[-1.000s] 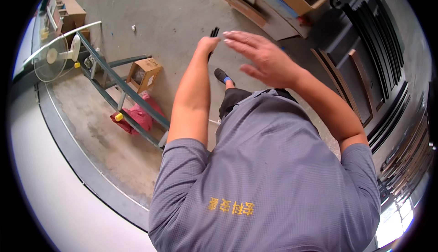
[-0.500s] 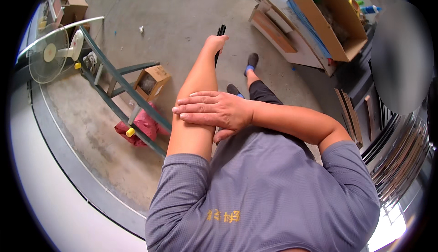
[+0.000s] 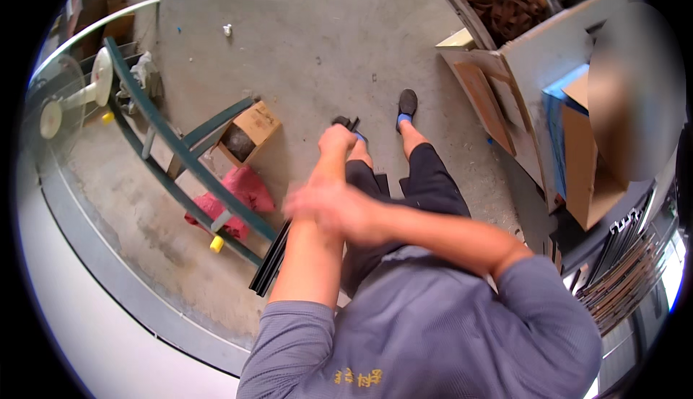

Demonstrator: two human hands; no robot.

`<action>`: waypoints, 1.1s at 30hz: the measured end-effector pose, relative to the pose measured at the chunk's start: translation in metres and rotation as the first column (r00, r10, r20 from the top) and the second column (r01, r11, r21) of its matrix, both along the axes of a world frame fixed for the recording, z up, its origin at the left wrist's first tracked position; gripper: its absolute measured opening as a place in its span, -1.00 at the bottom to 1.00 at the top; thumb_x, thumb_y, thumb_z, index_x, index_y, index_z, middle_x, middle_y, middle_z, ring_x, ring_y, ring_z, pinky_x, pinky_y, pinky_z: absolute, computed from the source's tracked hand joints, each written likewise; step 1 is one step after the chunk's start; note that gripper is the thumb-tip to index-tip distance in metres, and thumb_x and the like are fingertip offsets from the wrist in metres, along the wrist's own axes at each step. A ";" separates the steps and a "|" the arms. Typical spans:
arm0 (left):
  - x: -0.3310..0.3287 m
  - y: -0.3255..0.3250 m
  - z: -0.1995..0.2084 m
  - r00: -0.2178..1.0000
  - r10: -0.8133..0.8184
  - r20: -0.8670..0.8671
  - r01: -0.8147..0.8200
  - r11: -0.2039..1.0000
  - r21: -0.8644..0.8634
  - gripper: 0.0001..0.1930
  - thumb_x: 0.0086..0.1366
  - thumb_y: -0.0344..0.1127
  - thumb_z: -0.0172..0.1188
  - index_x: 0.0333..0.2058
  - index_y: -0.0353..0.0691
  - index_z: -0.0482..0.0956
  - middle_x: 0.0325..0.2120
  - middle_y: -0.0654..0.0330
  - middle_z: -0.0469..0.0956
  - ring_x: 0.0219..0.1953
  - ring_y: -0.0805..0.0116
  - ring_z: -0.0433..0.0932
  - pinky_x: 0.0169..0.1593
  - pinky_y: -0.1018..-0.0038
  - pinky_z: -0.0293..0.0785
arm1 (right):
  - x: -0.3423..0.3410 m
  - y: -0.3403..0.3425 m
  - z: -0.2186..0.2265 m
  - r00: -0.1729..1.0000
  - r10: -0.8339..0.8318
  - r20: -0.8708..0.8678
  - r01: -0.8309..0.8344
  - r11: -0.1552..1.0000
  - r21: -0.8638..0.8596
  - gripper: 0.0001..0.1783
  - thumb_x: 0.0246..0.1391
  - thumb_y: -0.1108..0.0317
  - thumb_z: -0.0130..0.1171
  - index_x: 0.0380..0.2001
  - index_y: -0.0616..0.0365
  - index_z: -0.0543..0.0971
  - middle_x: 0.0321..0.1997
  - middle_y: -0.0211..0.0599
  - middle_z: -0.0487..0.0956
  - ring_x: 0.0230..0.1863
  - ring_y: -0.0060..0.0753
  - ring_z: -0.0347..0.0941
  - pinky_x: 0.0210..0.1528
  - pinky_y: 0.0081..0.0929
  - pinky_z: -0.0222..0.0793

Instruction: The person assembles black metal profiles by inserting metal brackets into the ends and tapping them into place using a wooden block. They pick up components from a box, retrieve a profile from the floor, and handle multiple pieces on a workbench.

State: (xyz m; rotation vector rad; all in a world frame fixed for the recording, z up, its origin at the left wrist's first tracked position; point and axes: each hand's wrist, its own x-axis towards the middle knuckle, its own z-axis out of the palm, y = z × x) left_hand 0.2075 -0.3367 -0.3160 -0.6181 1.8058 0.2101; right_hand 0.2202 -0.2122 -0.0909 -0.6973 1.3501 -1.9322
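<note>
My left arm reaches forward and down, and my left hand (image 3: 338, 139) is closed around long black strips (image 3: 268, 263). One end of them shows just past my fingers; the other sticks out to the left of my forearm, the stretch between hidden by the arm. My right hand (image 3: 336, 211) lies across my left forearm, its fingers stretched out over the skin. Motion blurs it, but nothing shows in it.
A green metal frame (image 3: 180, 153) leans at left beside a fan (image 3: 50, 119), a small cardboard box (image 3: 258, 124) and red cloth (image 3: 249, 189). At right stand a board-sided bench (image 3: 520, 88), a bin of brown strips (image 3: 503, 2), a cardboard carton (image 3: 577, 168) and stacked long strips (image 3: 621, 283).
My left hand has come down and closer to my legs, with the black strips now slanting out left of the forearm. My right hand stays on that forearm. The view has shifted.
</note>
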 end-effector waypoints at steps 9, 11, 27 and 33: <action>-0.042 -0.096 -0.303 0.959 0.095 -0.268 -0.146 0.973 -0.177 -0.69 0.30 -0.25 0.19 -0.05 -0.25 0.63 -0.05 -0.10 0.70 0.05 -0.09 0.68 0.10 0.09 0.62 | 0.037 0.157 -0.246 0.995 0.050 0.085 -0.081 -0.070 0.994 -0.34 0.24 0.24 0.23 0.34 0.27 0.37 0.45 0.16 0.32 0.44 0.26 0.23 0.45 0.04 0.19; -0.071 -0.123 -0.372 0.920 0.150 -0.361 -0.229 0.956 -0.185 -0.71 0.35 -0.26 0.11 -0.05 -0.28 0.59 -0.07 -0.16 0.69 0.04 -0.14 0.68 0.10 0.02 0.59 | 0.086 0.176 -0.283 0.984 -0.118 0.131 -0.131 0.010 0.991 -0.35 0.19 0.27 0.24 0.33 0.23 0.40 0.45 0.19 0.29 0.44 0.32 0.21 0.45 0.05 0.19; -0.143 -0.154 -0.591 0.801 0.046 -0.597 -0.296 0.897 -0.329 -0.57 0.22 -0.20 0.28 -0.02 -0.27 0.41 -0.12 -0.14 0.69 -0.03 -0.20 0.67 0.07 0.01 0.58 | 0.018 0.160 -0.314 0.974 -0.173 0.149 -0.144 0.041 0.989 -0.37 -0.10 0.33 0.31 0.13 0.20 0.53 0.31 0.14 0.42 0.26 0.31 0.37 0.31 0.10 0.30; -0.133 -0.144 -0.503 0.775 0.033 -0.631 -0.173 0.972 -0.161 -0.62 0.15 -0.26 0.30 -0.12 -0.27 0.43 -0.26 -0.18 0.69 -0.14 -0.28 0.67 -0.02 -0.05 0.58 | 0.031 0.157 -0.306 0.979 -0.172 0.111 -0.102 0.062 0.993 -0.43 -0.05 0.32 0.33 0.10 0.17 0.55 0.30 0.01 0.45 0.29 0.21 0.38 0.33 0.05 0.31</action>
